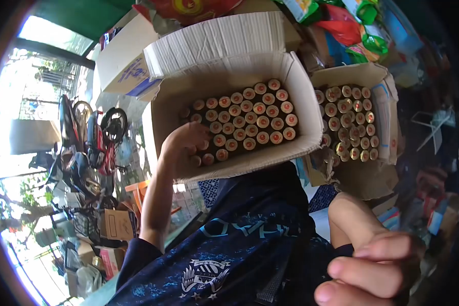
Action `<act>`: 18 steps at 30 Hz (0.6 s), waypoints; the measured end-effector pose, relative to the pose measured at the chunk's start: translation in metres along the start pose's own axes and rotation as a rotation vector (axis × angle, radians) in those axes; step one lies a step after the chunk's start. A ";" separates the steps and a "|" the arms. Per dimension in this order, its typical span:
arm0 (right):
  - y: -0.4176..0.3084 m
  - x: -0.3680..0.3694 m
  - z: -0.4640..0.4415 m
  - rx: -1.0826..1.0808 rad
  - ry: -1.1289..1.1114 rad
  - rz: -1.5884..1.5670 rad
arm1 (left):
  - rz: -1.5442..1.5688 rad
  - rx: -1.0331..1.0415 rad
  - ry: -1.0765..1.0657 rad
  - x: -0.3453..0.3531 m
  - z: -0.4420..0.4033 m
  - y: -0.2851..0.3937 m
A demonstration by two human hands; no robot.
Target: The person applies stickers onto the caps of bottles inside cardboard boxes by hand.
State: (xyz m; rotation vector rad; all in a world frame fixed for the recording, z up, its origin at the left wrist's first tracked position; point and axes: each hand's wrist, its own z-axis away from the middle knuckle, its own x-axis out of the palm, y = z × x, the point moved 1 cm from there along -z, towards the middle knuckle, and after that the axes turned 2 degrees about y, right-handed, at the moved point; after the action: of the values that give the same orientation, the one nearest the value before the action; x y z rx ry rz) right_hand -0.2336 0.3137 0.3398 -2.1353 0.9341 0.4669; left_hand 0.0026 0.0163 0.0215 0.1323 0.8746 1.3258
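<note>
My left hand [187, 138] reaches into the left part of a large open cardboard box [229, 38]. Its fingers curl down over the tops of the cylindrical containers there; what lies under the fingertips is mostly hidden. Rows of these containers [251, 130] stand upright in the box, with round pale-gold tops and red centres. Close to the camera at the lower right, my right hand [377, 265] is raised with its fingers curled in. Anything inside it is hidden from view.
A second, torn-edged cardboard box [387, 104] with several similar containers [353, 133] stands to the right. Colourful green and red packets [349, 28] lie at the upper right. A white carton [125, 56] sits behind left. Motorbikes [94, 137] and more boxes [118, 224] are further left.
</note>
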 end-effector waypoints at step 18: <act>0.009 -0.047 0.071 0.150 0.308 -0.231 | 0.212 0.931 0.233 0.081 -0.003 0.303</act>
State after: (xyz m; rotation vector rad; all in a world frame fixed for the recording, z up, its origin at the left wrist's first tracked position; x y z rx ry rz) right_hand -0.2740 0.3853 0.3158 -2.1779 0.8427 -0.0482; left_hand -0.2382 0.1729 0.1469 0.8229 1.6653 1.0396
